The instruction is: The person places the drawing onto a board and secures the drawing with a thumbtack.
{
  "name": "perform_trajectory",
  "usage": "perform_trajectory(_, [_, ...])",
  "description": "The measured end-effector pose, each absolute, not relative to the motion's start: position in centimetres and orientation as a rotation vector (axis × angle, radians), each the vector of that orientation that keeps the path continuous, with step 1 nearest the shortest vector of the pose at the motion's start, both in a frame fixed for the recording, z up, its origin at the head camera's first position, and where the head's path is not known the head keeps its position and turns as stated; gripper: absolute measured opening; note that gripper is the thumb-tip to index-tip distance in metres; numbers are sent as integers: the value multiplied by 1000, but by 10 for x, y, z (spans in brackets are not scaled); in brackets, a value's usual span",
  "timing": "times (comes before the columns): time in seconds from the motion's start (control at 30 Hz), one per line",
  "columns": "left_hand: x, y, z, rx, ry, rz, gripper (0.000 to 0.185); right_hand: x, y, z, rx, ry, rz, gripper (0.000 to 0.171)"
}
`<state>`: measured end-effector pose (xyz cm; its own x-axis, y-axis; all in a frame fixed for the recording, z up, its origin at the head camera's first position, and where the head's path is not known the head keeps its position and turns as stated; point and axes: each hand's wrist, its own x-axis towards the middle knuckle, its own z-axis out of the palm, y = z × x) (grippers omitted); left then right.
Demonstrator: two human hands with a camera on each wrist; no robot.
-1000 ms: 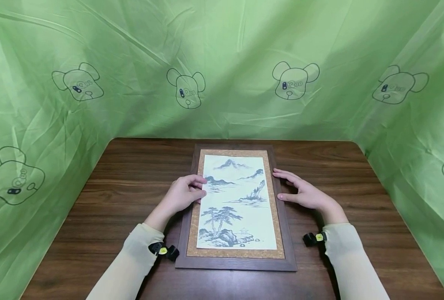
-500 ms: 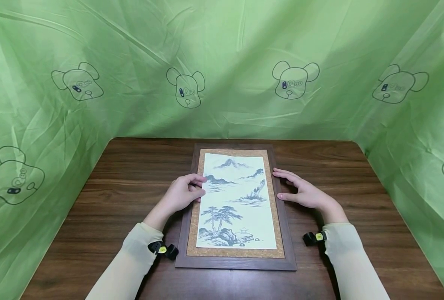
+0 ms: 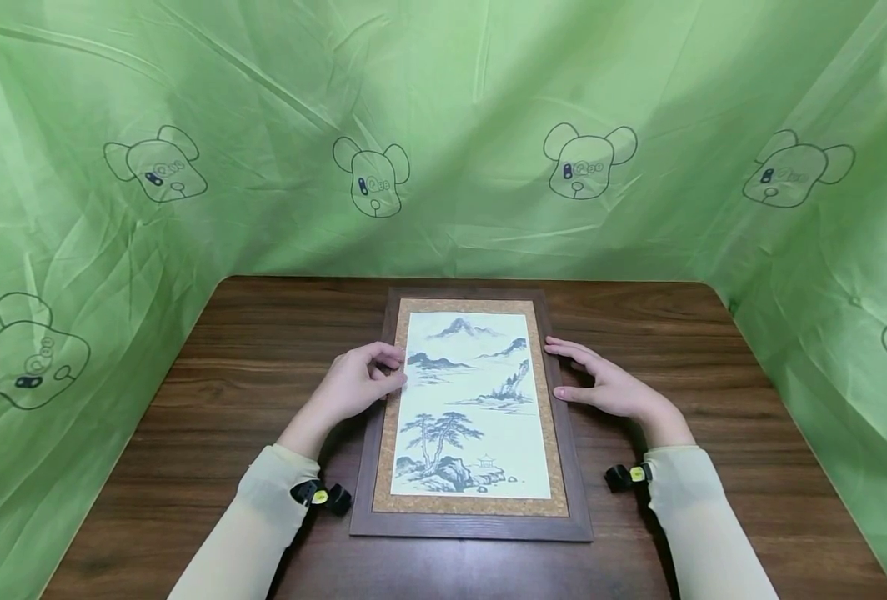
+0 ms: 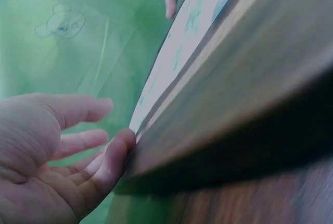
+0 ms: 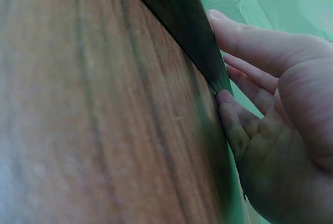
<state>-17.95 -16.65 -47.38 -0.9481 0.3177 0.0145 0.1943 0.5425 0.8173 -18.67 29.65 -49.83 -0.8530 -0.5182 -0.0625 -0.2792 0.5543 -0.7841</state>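
Note:
A sheet of paper with an ink landscape painting [image 3: 481,433] lies on the cork panel [image 3: 473,505] of a dark wooden picture frame [image 3: 473,526]. My left hand [image 3: 349,383] hovers at the sheet's left edge, over the frame's left side. In the left wrist view, the left hand [image 4: 57,151] has its fingers spread apart with nothing pinched, one fingertip touching the edge. My right hand [image 3: 612,385] rests its fingertips and thumb along the frame's right side. Seen from the right wrist, the right hand [image 5: 281,99] touches the frame's dark outer edge [image 5: 182,21] with loosely bent fingers.
The frame lies flat on a brown wood-grain table [image 3: 248,333]. Green curtains [image 3: 443,167] printed with bear-head outlines enclose the table's back and sides. A black wrist camera [image 3: 331,498] sits at the left cuff, another black wrist camera [image 3: 623,477] at the right.
The left hand has let go of the sheet's left edge and drawn slightly left. The sheet's top left corner, raised a moment ago, now lies lower. The right hand stays put.

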Motion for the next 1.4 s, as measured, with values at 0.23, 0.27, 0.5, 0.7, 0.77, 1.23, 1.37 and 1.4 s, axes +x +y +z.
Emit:
perform_trajectory(0.23, [-189,-192,-476,651,2758,1254,49,-187,296,-498,-654,2505,-1189,79])
perform_trajectory(0.27, [-191,-195,-478,690,2750,1237,54,-187,296,-498,-652,2505,-1189,79])
perform_trajectory(0.5, [-192,-199,-486,829,2569,1084,84,-185,296,-496,-645,2509,-1186,78])
perform_trajectory(0.7, [-191,-195,-490,846,2543,1029,96,-185,295,-494,-642,2513,-1158,79])
perform_trajectory(0.77, [-190,-195,-492,855,2556,992,98,-185,294,-493,-643,2518,-1145,79])
perform_trajectory(1.23, [-184,-191,-489,866,2578,886,87,-182,339,-478,-218,2973,-1197,41])
perform_trajectory(1.37, [-184,-192,-489,855,2578,890,86,-181,348,-480,-80,3033,-1156,38])
perform_trajectory(1.4, [-184,-193,-489,853,2580,890,86,-182,349,-481,-64,3024,-1157,38])
